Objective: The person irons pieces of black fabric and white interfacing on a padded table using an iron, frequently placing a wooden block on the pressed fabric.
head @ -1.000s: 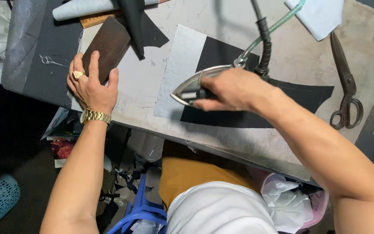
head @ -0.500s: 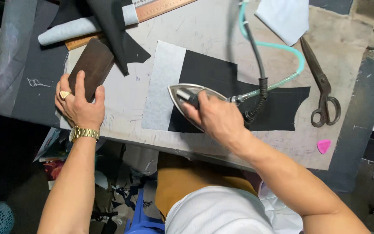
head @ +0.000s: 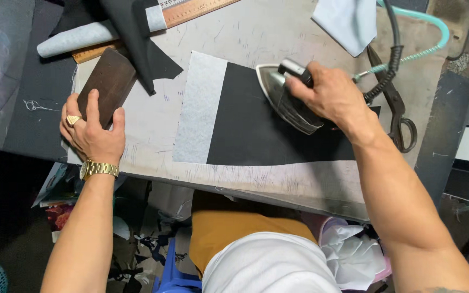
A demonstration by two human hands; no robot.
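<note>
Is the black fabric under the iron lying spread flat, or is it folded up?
Spread flat: the black fabric lies in one smooth layer on the table, with the iron on it, gripped by the right hand.

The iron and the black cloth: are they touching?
Touching. In the head view the iron, held by the right hand, rests with its soleplate flat on the black cloth, no gap showing between them.
</note>
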